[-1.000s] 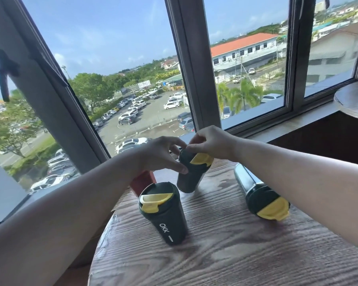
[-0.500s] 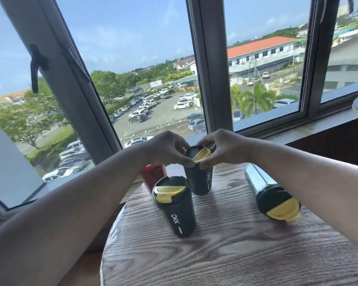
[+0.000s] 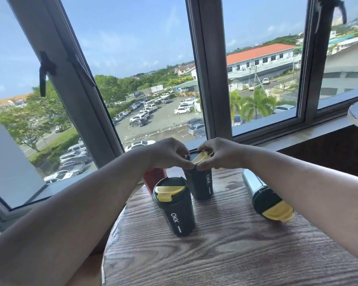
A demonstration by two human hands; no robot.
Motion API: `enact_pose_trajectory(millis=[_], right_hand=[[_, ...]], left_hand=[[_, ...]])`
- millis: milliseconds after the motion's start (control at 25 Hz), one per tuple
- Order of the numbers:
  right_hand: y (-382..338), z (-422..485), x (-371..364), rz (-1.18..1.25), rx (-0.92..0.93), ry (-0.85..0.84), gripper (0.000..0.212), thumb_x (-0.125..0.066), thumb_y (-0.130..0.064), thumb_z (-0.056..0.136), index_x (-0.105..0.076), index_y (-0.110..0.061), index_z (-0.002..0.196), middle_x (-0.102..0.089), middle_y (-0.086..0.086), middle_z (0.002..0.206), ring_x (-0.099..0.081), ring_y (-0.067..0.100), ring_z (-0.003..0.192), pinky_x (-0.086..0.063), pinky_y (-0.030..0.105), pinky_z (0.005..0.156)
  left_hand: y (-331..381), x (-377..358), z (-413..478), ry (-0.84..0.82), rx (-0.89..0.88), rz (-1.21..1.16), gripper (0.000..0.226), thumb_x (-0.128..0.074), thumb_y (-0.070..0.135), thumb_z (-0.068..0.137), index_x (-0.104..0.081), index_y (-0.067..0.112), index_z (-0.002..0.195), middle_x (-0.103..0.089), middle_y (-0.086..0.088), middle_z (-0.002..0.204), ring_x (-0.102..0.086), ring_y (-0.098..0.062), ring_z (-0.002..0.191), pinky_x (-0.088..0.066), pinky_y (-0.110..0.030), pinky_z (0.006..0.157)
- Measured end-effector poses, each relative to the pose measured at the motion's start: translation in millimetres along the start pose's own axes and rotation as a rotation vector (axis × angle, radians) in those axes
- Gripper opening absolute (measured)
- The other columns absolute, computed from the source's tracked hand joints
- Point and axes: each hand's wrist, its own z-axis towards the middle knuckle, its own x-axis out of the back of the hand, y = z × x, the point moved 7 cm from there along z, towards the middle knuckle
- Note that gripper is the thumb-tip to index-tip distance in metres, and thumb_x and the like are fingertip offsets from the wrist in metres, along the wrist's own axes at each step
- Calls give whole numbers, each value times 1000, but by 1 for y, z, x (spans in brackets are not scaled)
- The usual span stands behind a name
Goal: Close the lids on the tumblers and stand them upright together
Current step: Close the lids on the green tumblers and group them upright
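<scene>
Both hands were at the rear tumbler, upright near the table's far edge: left hand and right hand pinched its rim, the yellow flap still raised. The front tumbler stood just beside it, closed. The third tumbler lay sideways toward the right edge, apparently the step left. A red object sat behind.

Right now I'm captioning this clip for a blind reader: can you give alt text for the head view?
Both hands, left hand and right hand, pinch the yellow flap on the lid of an upright dark tumbler on a round wooden table by a window. A second upright tumbler stands beside it; a third tumbler lies on its side to the right.
</scene>
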Motion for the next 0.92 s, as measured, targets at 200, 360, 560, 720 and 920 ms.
enact_pose_trajectory(millis=[200, 360, 560, 720, 920], right_hand=[[0, -9, 4, 11, -28, -6, 74, -85, -31, 79, -50, -4, 139, -63, 10, 122, -64, 28, 108, -59, 38, 80], [3, -30, 36, -62, -14, 18, 63, -84, -36, 78, -60, -8, 129, -65, 5, 116, -64, 14, 97, -53, 18, 63], [17, -83, 68, -108, -14, 140, 52, -83, -35, 80, -65, -12, 123, -68, 1, 112, -64, 9, 100, -51, 19, 76], [50, -130, 62, -124, -75, 220, 52, -81, -42, 80, -65, -21, 124, -67, -4, 116, -63, 9, 107, -50, 23, 82], [100, -178, 37, 85, -195, 286, 50, -80, -51, 74, -66, -38, 119, -69, -11, 115, -64, 9, 111, -55, 43, 94]], left_hand=[[8, 2, -13, 20, -4, 46, 54, -78, 46, 86, -66, 21, 133, -68, 5, 130, -62, -15, 115, -46, -31, 94], [30, 24, -38, 88, -64, 17, 49, -78, 44, 86, -66, 25, 130, -66, 7, 133, -63, -12, 117, -48, -38, 107], [97, 19, -63, 134, -204, -108, 44, -82, 40, 83, -69, 30, 124, -68, 14, 128, -72, -6, 106, -56, -31, 92], [132, -54, -58, 105, -236, -106, 46, -84, 50, 78, -65, 42, 119, -65, 17, 127, -68, -2, 106, -57, -31, 87], [137, -136, -43, 206, -170, -145, 72, -84, 40, 80, -54, 28, 144, -52, 4, 144, -57, -16, 123, -46, -26, 95]])
